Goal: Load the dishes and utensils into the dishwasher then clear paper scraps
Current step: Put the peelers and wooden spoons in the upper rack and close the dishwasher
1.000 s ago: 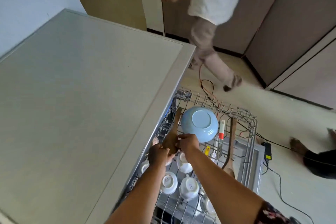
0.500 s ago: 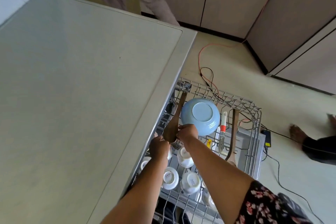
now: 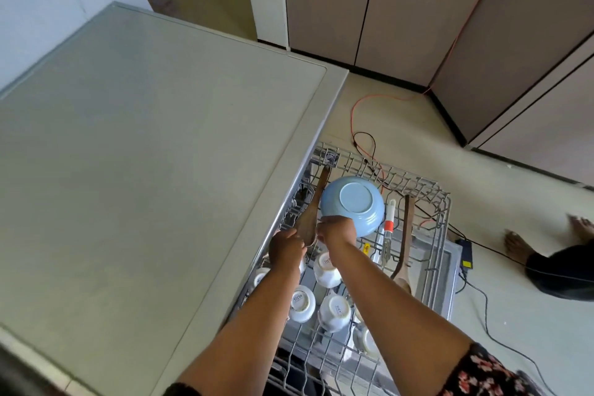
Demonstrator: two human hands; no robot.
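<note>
The dishwasher's upper wire rack [image 3: 437, 202] is pulled out beside the counter. A wooden spatula [image 3: 313, 202] lies along the rack's left side, and both my left hand [image 3: 286, 247] and my right hand [image 3: 336, 230] grip its wide lower end. A light blue bowl [image 3: 353, 202] sits upside down just right of the spatula, touching my right hand. Several white cups [image 3: 302, 302] stand upside down in the rack under my forearms. A red-and-white handled utensil [image 3: 389, 222] and a second wooden spoon [image 3: 405, 241] lie to the right of the bowl.
The grey countertop [image 3: 144, 170] fills the left. An orange cable [image 3: 360, 106] and black cables [image 3: 482, 292] run over the floor by the rack. Another person's bare feet [image 3: 517, 244] rest on the floor at right. Beige cabinets [image 3: 369, 3] stand behind.
The view tilted up and the walking person with the yellow thing left the frame. My hands stayed on the spatula's end, which shifted slightly along the rack's left side.
</note>
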